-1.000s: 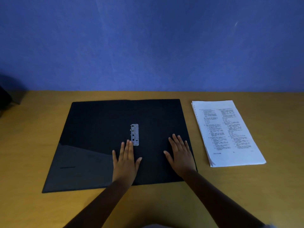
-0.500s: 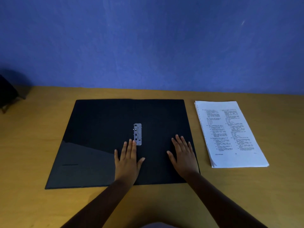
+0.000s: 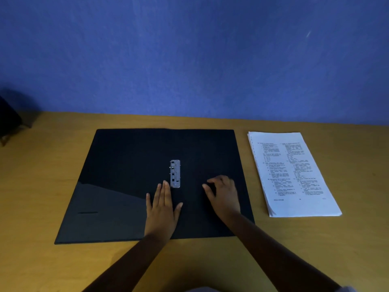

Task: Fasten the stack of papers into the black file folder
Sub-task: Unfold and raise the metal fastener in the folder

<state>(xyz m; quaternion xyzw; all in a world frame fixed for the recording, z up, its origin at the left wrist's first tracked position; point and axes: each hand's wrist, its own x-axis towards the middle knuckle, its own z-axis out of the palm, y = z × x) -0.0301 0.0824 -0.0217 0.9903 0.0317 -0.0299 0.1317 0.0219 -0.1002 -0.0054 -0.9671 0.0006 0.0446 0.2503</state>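
Observation:
The black file folder [image 3: 126, 165] lies open and flat on the wooden table. A small silver metal fastener clip [image 3: 175, 173] sits at its centre fold. My left hand [image 3: 162, 209] rests flat on the folder just below the clip, fingers straight and close together, fingertips beside the clip's lower end. My right hand [image 3: 224, 194] is on the folder's right half with its fingers curled inward and nothing in it. The stack of printed white papers [image 3: 290, 173] lies on the table to the right of the folder, apart from both hands.
A blue wall [image 3: 189, 55] rises directly behind the wooden table [image 3: 42, 186]. A dark object [image 3: 8, 121] stands at the far left edge of the table. Bare tabletop shows left of the folder and right of the papers.
My right hand has lifted from flat on the folder and curled its fingers, shifting slightly toward the clip. My left hand has stayed flat. The view shifted slightly.

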